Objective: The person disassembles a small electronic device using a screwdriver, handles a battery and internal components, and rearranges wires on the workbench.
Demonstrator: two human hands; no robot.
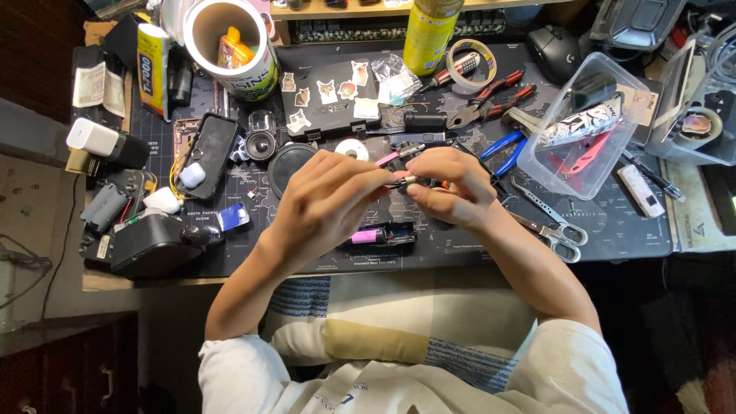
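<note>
small dark metallic part [404,182], pinched between fingertips of both hands above the tabletop, roughly level. pink-tipped slim tool [392,157] angled just above it, details too small.

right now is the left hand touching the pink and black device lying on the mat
Apart. The head view shows the left hand raised above the pink and black device, with dark mat visible between them.
</note>
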